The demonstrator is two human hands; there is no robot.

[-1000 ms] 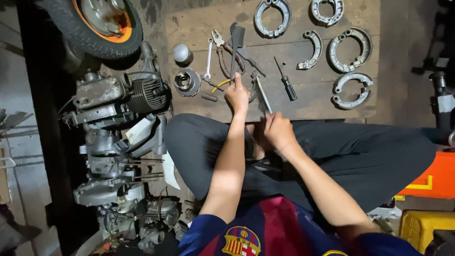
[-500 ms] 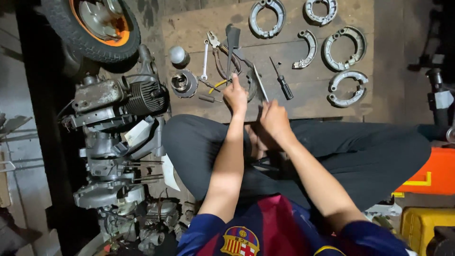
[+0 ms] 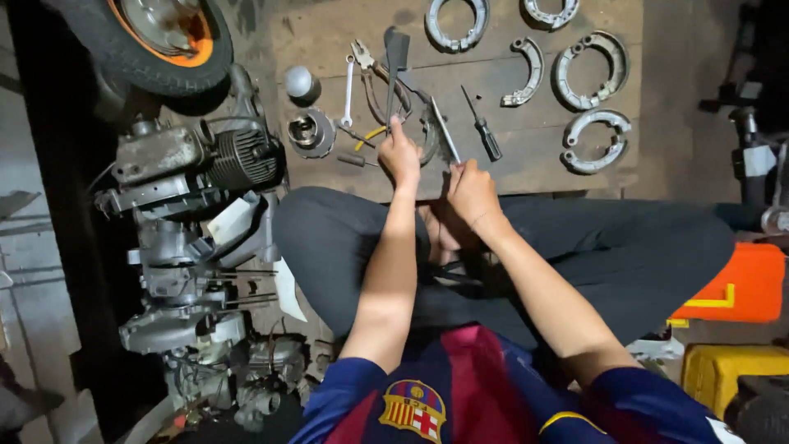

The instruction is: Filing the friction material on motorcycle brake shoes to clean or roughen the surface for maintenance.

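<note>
I sit cross-legged in front of a wooden board (image 3: pixel 534 156) covered with tools. My left hand (image 3: pixel 400 154) is closed on a curved metal part (image 3: pixel 427 140), which rests on the board's near edge. My right hand (image 3: pixel 470 191) grips the handle end of a flat metal file (image 3: pixel 445 131). The blade points away from me and lies against the curved part. The two hands are close together above my dark trousers.
On the board lie a screwdriver (image 3: pixel 485 133), a wrench (image 3: pixel 348 82), pliers (image 3: pixel 367 62), a scraper (image 3: pixel 396 51), a round engine part (image 3: pixel 311 131) and several brake shoes (image 3: pixel 588 70). An engine (image 3: pixel 197 168) and a wheel (image 3: pixel 164 37) are at my left, an orange box (image 3: pixel 731 284) at my right.
My right hand has moved with the file up toward the left hand. The left hand stays on the curved part.
</note>
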